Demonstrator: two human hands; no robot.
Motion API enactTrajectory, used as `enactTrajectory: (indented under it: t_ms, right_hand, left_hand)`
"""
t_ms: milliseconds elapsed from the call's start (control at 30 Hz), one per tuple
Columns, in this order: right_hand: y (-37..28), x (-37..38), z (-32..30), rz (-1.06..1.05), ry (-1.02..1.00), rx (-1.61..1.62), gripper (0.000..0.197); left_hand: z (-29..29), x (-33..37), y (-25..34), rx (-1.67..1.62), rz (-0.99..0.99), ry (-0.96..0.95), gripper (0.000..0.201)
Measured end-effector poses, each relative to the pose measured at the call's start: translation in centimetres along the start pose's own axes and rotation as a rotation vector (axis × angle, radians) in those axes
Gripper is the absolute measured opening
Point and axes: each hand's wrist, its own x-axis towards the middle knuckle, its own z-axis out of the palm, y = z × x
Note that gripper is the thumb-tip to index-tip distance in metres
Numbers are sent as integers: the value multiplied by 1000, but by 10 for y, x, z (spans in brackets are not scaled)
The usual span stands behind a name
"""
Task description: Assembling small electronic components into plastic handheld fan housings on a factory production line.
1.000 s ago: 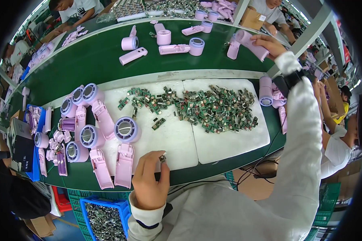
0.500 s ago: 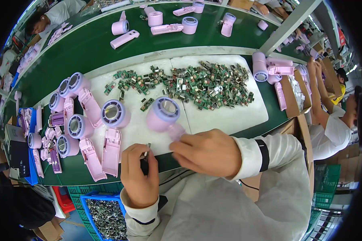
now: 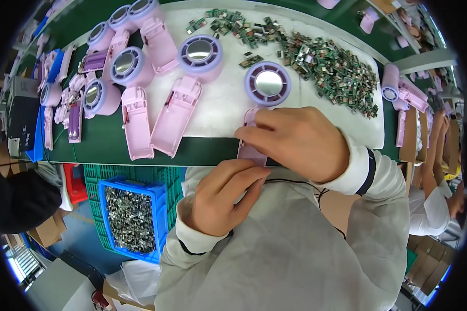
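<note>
A pink housing with a round, lilac-rimmed head (image 3: 268, 84) lies in front of me, its open handle (image 3: 250, 150) pointing toward my body. My right hand (image 3: 301, 145) is closed over that handle, with thumb and fingers on its upper part. At the handle's near end, my left hand (image 3: 225, 197) is pinched, its fingertips meeting the pink edge; whatever they hold is hidden. Left of it lie similar housings, one with a round head (image 3: 201, 56) and an open pink handle (image 3: 176, 116). Small green circuit boards (image 3: 329, 70) are heaped on the white foam sheet (image 3: 228, 111) behind.
More pink housings (image 3: 132, 67) crowd the left of the green table. A blue crate (image 3: 158, 217) full of small metallic parts stands below the table edge. Cardboard boxes (image 3: 411, 129) and another person's arms (image 3: 435, 140) are at the right.
My view has tilted down and shifted. The pink housing has come down between my hands with its handle toward me. My left hand has moved right to the handle's near end.
</note>
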Motion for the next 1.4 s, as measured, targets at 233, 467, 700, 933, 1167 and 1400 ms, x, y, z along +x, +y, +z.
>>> enactTrajectory:
  t_ms: [233, 467, 700, 933, 1167, 1400]
  right_hand:
    - [1, 3, 5, -46, 50, -109, 32]
    - [1, 10, 8, -338, 25, -428, 28]
    - [5, 2, 1, -149, 118, -163, 19]
    - [-4, 5, 10, 142, 210, 59, 15]
    - [-3, -1, 22, 204, 356, 201, 12]
    - [-5, -1, 23, 242, 334, 202, 12]
  left_hand:
    - [-4, -4, -7, 15, 63, -13, 30]
    - [-9, -1, -11, 40, 54, -20, 32]
    - [-9, 4, -15, -101, 60, -49, 31]
    - [-2, 6, -12, -167, -147, 139, 29]
    - [5, 18, -16, -459, -331, 364, 33]
    - [5, 23, -20, -400, -286, 290, 35]
